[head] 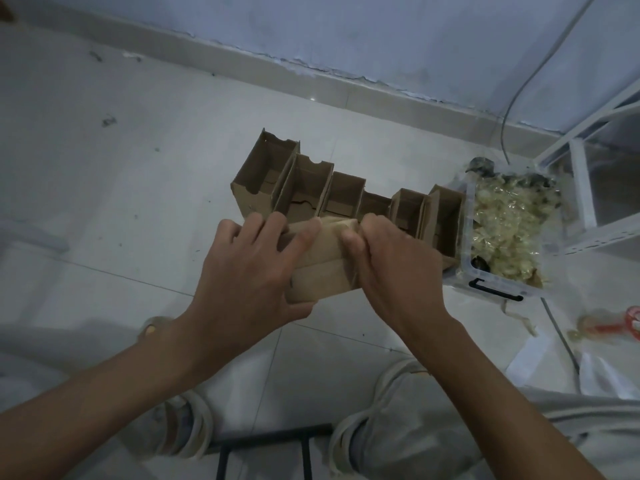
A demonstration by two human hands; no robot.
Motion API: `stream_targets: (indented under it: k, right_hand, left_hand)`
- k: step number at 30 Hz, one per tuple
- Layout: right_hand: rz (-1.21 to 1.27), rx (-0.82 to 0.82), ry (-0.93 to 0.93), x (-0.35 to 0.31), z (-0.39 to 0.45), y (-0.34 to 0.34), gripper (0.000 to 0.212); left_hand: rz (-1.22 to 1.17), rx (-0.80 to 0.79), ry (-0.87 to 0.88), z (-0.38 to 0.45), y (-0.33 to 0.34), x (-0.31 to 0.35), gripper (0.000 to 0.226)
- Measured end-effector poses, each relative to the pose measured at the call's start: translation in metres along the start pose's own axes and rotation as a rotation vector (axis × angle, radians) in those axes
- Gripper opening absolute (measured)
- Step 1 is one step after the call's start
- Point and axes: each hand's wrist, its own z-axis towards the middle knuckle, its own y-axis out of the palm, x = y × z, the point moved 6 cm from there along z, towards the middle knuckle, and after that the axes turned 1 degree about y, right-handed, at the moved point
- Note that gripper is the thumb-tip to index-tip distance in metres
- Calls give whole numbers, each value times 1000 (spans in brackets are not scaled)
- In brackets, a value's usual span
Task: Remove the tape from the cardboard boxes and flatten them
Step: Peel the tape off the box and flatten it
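Cardboard, small and brown: one taped box [320, 268] is held up over the pale tiled floor [104, 202], just above the person's knees, and both hands are on it. Left hand [249, 271] wraps the box's left side, fingers curled over the top edge and thumb underneath. Right hand [388, 261] is closed tight at the right side, thumb and fingertips pinching what looks like a strip of clear tape [337, 225] running across the top; whether the strip is lifted yet I cannot tell.

Beyond the hands, a row of open brown cardboard boxes [332, 192] stands on the floor, nested side by side, open tops upward, none of them flattened. Just beside their right end sits a clear plastic bin [498, 285] with a black latch, heaped with crumpled tape. Farther right, a white metal rack [588, 188]; behind it all, the bluish wall [381, 36] with a grey cable [519, 91] hanging down.

My worry: pull too fast and the tape may tear off short or strip the paper face, leaving scraps stuck on. A hard jerk could also knock the row behind.

No brand, label or writing is readable anywhere.
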Motion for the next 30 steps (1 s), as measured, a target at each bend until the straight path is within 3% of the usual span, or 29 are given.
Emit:
stream_targets:
  k: [4, 7, 8, 10, 13, 16, 18, 23, 27, 30]
  right_hand:
    - [-53, 77, -110, -10, 5, -8, 34]
    - [-33, 85, -171, -10, 2, -4, 23]
    - [-25, 88, -202, -11, 0, -2, 20]
    - [11, 102, -299, -18, -7, 0, 15]
    - [98, 165, -398, -34, -18, -4, 16]
    - [144, 222, -409, -46, -23, -8, 22]
    - [150, 212, -398, -47, -22, -9, 30]
    - [134, 169, -336, -37, -19, 0, 26]
    - [90, 228, -487, -42, -21, -7, 20]
    - [149, 177, -532, -41, -24, -3, 24]
  left_hand:
    - [90, 48, 51, 0, -1, -4, 94]
    - [-8, -50, 89, -1, -2, -1, 88]
    - [-121, -121, 41, 1, -2, -4, 85]
    - [-430, -275, -213, 8, 0, -19, 86]
    - [-800, -540, -537, 12, 20, -43, 103]
    - [-1045, -768, -503, 4, 34, -33, 121]
    - [-1036, -801, -405, 0, 35, -22, 115]
    - [-1039, -738, -447, 1, 30, -16, 76]
    - [-1061, -831, -490, -1, 31, -14, 68]
    - [-1043, -866, -514, -2, 32, -13, 68]
